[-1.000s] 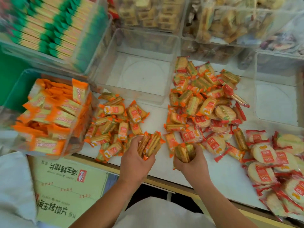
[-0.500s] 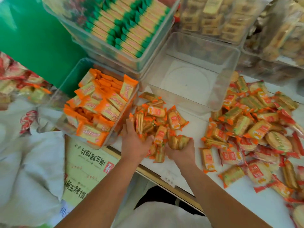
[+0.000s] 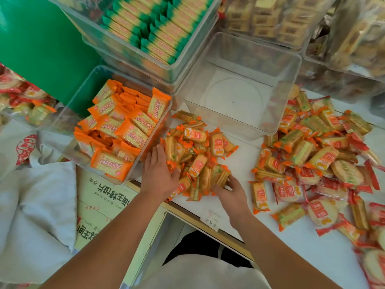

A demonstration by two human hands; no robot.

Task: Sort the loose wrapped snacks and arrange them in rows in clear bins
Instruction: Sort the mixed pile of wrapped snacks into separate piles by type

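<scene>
A small pile of orange-wrapped round biscuit packs (image 3: 198, 155) lies on the white counter just in front of me. My left hand (image 3: 159, 174) rests flat against the pile's left side, fingers straight. My right hand (image 3: 229, 189) grips a few packs (image 3: 221, 176) at the pile's near right edge. An empty clear bin (image 3: 268, 122) stands right behind the pile. To the left, a clear bin (image 3: 68, 113) holds orange-wrapped square crackers (image 3: 123, 130). A larger mixed heap of orange and red packs (image 3: 318, 159) spreads across the counter on the right.
Behind, a clear bin of green-and-yellow packs (image 3: 154, 28) is stacked on another bin, with bins of pale biscuits (image 3: 277, 19) beside it. A cardboard box (image 3: 100, 201) and white sacks (image 3: 35, 205) sit low on the left. The counter's front edge (image 3: 210, 220) runs under my wrists.
Both hands carried packs left from the large heap to the small pile. The view swung left and down, bringing the cracker bin and the empty bin closer.
</scene>
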